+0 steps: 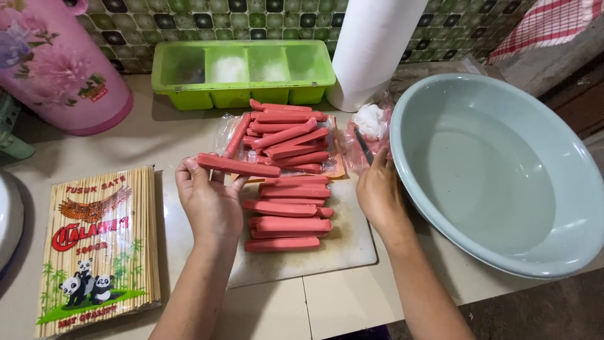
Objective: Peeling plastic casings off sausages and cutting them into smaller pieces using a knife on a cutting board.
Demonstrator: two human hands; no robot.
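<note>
The left hand (207,201) pinches one long red sausage (238,166) between curled fingertips and thumb, holding it level just above the near edge of the clear plastic wrapper. The back of this hand faces the camera, so the inner grip is hidden. The right hand (379,192) closes around a thin dark-bladed knife (363,146); only the blade shows, pointing away from the person, while the handle is covered by the fingers. Both forearms rise from the bottom edge, angled inward.

Between the hands, a stack of peeled red sausages (288,214) lies on a pale, stained cutting board (340,252). Behind it, a heap of more red sausages (286,135) rests on the opened clear wrapper (228,129), whose far side is hard to make out.

A flat rectangular packet of bamboo skewers (97,242), printed with red lettering, an eagle and pandas on green, lies left of the board. A wide pale-blue plastic basin (503,176) sits to the right, cut off at the edge. At the back stand a lime-green compartment box (242,72), a white paper-towel roll (374,50) and a pink flowered jug (60,66), partly out of view.
</note>
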